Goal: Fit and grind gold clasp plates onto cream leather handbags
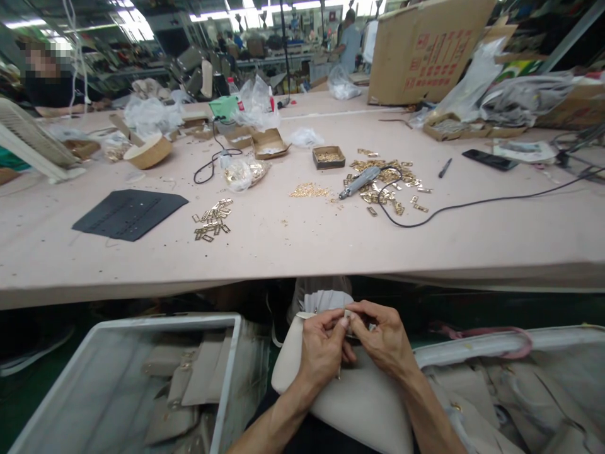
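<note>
A pale beige handbag (362,403) rests across my lap, below the table's front edge. Over its upper part, my left hand (319,347) is closed, thumb and fingers pinching a small pale tab (347,314) of the bag. From the other side my right hand (384,337) pinches at the same tab, its thumb almost meeting the left one. My fingers cover most of what lies between them. White material (326,300) shows just beyond the hands.
A grey electric screwdriver (360,183) lies among gold metal fittings (401,173) on the table (283,252). Small gold pieces (309,190) and a black sheet (130,214) lie leftward. A crate (165,321) of beige bag parts stands left; a container (501,343) of beige pieces stands right.
</note>
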A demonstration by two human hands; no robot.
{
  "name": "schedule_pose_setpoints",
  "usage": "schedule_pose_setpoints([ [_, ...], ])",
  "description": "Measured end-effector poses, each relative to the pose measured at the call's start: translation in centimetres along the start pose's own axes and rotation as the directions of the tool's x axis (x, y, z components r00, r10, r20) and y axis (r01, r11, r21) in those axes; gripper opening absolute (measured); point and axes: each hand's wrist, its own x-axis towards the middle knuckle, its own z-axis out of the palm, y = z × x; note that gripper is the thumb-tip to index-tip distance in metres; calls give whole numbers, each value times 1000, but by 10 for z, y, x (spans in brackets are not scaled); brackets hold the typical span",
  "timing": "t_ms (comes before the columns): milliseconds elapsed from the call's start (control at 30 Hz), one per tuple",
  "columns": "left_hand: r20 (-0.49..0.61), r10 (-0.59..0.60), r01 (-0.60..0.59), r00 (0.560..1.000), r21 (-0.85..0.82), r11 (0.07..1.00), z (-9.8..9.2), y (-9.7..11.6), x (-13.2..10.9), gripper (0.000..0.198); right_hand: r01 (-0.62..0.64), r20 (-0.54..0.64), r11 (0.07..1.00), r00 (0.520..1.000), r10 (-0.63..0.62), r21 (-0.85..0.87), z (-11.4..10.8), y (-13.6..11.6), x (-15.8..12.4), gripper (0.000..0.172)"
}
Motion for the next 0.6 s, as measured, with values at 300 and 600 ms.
schedule_pose_setpoints([
  [300,-113,14,7,994,179,984,7,19,1,28,21,-45,1000,999,-21,12,6,4,1,15],
  [600,-132,-10,40,991,223,974,11,18,5,31,-206,18,972,978,206,114,6,11,0,24],
])
